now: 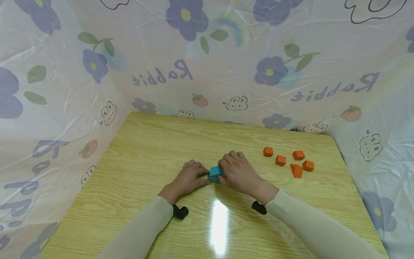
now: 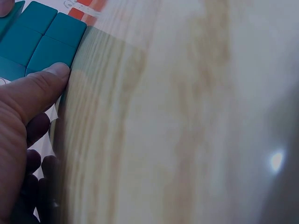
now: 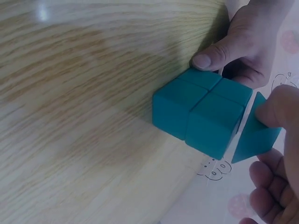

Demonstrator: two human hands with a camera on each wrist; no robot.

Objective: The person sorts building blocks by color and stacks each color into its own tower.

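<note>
Several teal cubes (image 3: pixel 191 107) stand packed side by side in a block on the wooden table, in front of the person. My left hand (image 1: pixel 191 177) is at the left end of this block, its thumb and a finger holding it from two sides. In the left wrist view the thumb (image 2: pixel 44 84) lies against a cube's face. My right hand (image 1: pixel 239 173) pinches a teal triangular block (image 3: pixel 257 133) between thumb and fingers. A narrow gap separates the triangular block from the cubes in the right wrist view. In the head view the right fingers partly cover the teal pieces.
Several orange cubes (image 1: pixel 280 160) lie loose on the table (image 1: pixel 155 140) to the right of the right hand, with an orange wedge-shaped block (image 1: pixel 297 171) among them. A patterned cloth (image 1: pixel 223 79) hangs behind the table and at its sides. Black pieces (image 1: pixel 180 212) sit at both wrists.
</note>
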